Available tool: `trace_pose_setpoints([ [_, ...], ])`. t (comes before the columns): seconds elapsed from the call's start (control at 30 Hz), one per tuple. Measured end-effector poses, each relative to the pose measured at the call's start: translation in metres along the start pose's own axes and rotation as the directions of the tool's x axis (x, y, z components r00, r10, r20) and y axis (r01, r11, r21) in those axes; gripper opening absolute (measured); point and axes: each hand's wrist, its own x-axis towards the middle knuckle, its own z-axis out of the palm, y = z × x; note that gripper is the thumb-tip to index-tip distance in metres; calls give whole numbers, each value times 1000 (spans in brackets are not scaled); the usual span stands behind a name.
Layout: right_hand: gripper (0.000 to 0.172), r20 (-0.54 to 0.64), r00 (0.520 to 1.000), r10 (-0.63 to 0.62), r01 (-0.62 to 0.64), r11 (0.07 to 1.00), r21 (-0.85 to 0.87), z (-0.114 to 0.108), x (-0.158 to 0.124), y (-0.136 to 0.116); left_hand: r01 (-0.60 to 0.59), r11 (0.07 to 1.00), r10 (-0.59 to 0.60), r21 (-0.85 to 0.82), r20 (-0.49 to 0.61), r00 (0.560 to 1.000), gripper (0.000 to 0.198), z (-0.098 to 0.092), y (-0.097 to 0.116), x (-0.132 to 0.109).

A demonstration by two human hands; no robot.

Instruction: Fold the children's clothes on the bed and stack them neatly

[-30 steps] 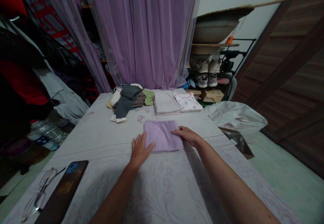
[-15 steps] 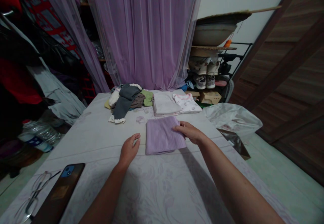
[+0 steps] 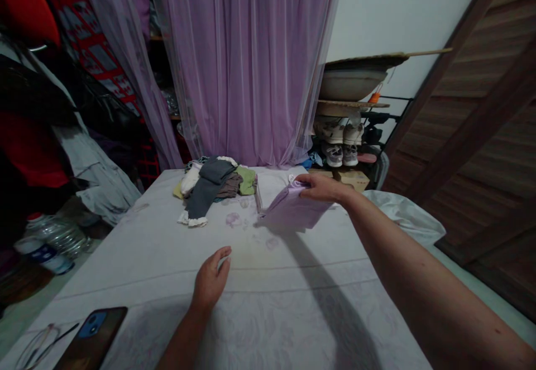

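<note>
On the pale floral bedsheet, a heap of mixed clothes lies at the far end, left of a flat stack of striped cloth. The right hand holds a folded lilac ribbed cloth just before that stack. The left hand lies nearer, with a dark-cased smartphone beyond it at the near-left corner. A sheer lilac curtain hangs behind.
</note>
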Motion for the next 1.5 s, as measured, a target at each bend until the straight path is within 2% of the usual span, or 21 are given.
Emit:
trace_pose_setpoints([
  [0.2, 39, 91, 995, 26, -24, 1000, -19, -30, 40, 1, 105, 976, -127, -191, -108, 986, 41, 2, -12, 3],
  [0.33, 39, 132, 991, 39, -39, 999, 1, -36, 76, -1, 172, 950, -210, -261, -129, 969, 45, 1, -14, 5],
  [0.47, 41, 226, 972, 68, -25, 982, -187, -17, 119, 0, 220, 940, -253, -261, -98, 963, 43, -1, -12, 4],
  [0.57, 47, 174, 979, 104, -45, 947, -317, 6, 148, 5, 229, 941, -261, -250, -102, 960, 41, -3, -9, 2],
  [0.73, 47, 100, 987, 126, -78, 920, -384, 39, 178, 17, 284, 925, -310, -251, -73, 948, 43, -5, -3, -1],
  [1.03, 42, -25, 999, 24, -32, 916, -400, 88, 195, 33, 307, 919, -335, -248, -78, 939, 46, -4, -5, -5],
  [1.2, 40, -176, 983, 59, -120, 925, -361, 115, 195, 43, 313, 926, -329, -212, -45, 943, 45, -6, -6, -5],
  [1.27, 41, -286, 955, 84, -176, 933, -314, 123, 194, 46, 306, 930, -320, -202, -41, 946, 45, -6, -7, -5],
  [1.33, 44, -451, 888, 95, -222, 946, -237, 129, 189, 48, 298, 934, -312, -196, -45, 949, 44, -5, -9, -5],
  [1.4, 47, -572, 819, 43, -190, 961, -201, 133, 181, 46, 290, 938, -305, -192, -48, 951, 44, -4, -10, -6],
  [1.43, 47, -581, 814, -20, -136, 965, -223, 135, 175, 44, 287, 940, -301, -187, -49, 952, 43, -3, -10, -6],
  [1.5, 44, -508, 846, -165, 3, 952, -305, 141, 163, 40, 279, 944, -292, -175, -51, 955, 43, -3, -11, -6],
])
